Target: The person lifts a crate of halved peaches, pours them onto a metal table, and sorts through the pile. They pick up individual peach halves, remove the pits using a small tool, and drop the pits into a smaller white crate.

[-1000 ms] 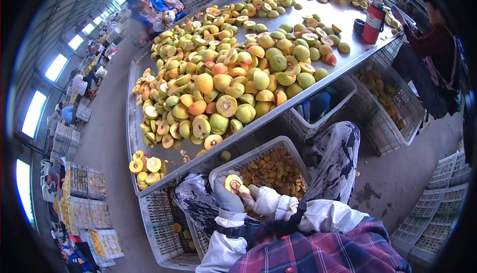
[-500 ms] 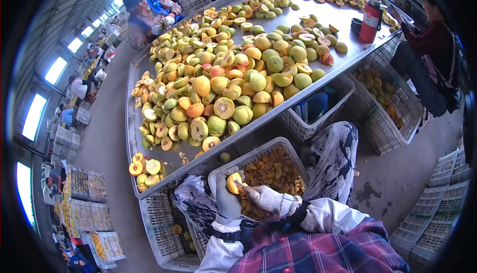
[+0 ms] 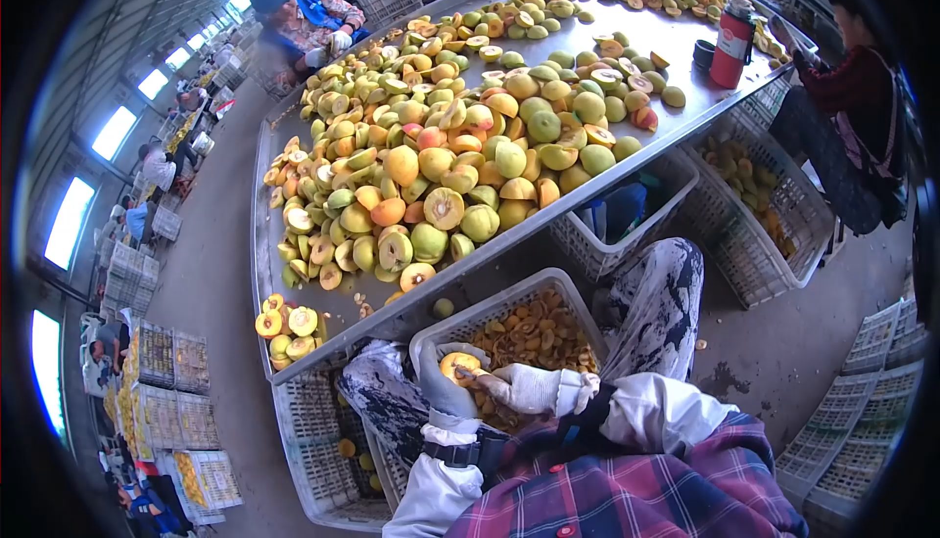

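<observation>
My left hand (image 3: 447,396), in a pale glove, is wrapped round a yellow peach half (image 3: 456,365) with its cut face turned up. My gloved right hand (image 3: 517,388) is closed on a small, thin tool (image 3: 479,374), mostly hidden by the fingers, whose tip meets the cut face. Below both hands, a plastic crate (image 3: 589,321) between my knees holds many orange-brown fruit pieces (image 3: 539,334). On the metal table (image 3: 323,318) in front lies a big heap of green and yellow peach halves (image 3: 431,171).
A red flask (image 3: 730,46) and a dark cup stand at the table's right. Crates stand beneath the table edge, one (image 3: 328,460) at left and one with fruit (image 3: 754,195) at right. Co-workers sit at the far left (image 3: 304,29) and right (image 3: 852,97).
The peach half has turned in my left hand, so its cut face now shows upward. My right hand has shifted slightly, with the tool at the cut face.
</observation>
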Action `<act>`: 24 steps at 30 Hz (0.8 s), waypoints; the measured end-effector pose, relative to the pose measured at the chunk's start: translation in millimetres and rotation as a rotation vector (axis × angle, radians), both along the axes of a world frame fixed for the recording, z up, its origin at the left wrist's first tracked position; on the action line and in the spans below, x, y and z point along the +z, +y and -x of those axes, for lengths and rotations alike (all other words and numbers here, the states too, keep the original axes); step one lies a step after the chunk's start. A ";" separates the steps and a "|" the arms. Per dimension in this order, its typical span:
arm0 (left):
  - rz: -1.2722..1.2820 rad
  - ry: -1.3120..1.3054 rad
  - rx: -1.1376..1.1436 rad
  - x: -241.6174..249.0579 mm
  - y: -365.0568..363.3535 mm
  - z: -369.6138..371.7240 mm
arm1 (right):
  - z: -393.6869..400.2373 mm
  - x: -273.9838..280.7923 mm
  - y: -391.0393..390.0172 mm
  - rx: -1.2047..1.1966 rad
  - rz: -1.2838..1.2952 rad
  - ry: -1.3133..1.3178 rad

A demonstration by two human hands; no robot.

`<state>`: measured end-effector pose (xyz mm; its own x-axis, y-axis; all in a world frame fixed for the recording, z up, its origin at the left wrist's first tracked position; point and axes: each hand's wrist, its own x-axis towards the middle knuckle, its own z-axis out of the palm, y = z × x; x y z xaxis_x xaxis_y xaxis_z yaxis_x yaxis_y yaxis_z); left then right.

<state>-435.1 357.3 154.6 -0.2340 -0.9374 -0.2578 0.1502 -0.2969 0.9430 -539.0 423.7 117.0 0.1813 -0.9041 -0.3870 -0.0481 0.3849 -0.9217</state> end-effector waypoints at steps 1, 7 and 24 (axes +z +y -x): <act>0.000 -0.002 -0.001 -0.9 -0.2 -0.2 | 3.6 0.5 -1.0 0.030 -0.027 -0.021; -0.068 0.091 0.082 -3.4 -17.6 5.2 | -1.7 35.7 10.0 -0.056 -0.239 -0.685; -0.229 0.031 0.073 2.8 -18.0 14.2 | 16.6 16.7 -4.2 0.098 -0.166 -0.384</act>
